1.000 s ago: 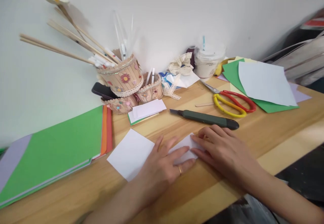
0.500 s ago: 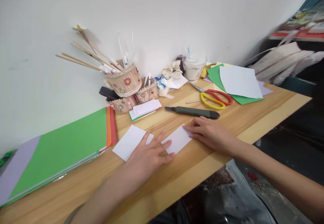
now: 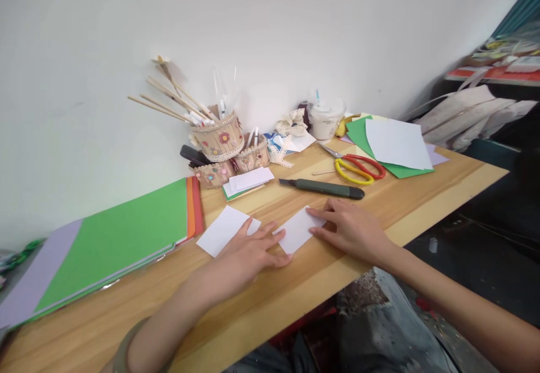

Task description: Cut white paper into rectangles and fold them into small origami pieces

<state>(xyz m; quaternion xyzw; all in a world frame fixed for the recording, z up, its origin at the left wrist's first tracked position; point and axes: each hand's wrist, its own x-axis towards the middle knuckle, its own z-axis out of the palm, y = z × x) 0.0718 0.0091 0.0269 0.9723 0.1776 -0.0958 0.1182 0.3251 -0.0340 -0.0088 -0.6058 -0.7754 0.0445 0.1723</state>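
Observation:
Two small white paper pieces lie on the wooden table (image 3: pixel 320 283). My left hand (image 3: pixel 248 252) is spread flat, its fingers apart, over the right edge of the left piece (image 3: pixel 223 231); its fingertips touch the left edge of the right piece (image 3: pixel 296 232). At that piece's right end rests my right hand (image 3: pixel 352 228), thumb and index finger apart, their tips on the paper. Just behind it lies a dark green utility knife (image 3: pixel 327 188), and beyond that are scissors (image 3: pixel 358 169) with red and yellow handles.
Coloured sheets (image 3: pixel 126 232) lie at the left. Decorated holders (image 3: pixel 219 139) with brushes and sticks stand by the wall, small cut papers (image 3: pixel 248 180) before them. A lidded cup (image 3: pixel 324 120) is at the back, and white and green sheets (image 3: pixel 399 142) at the right.
The camera view has shifted slightly. My right thumb has moved a little left on the paper, widening its gap from the index finger. My left hand stays spread over the papers.

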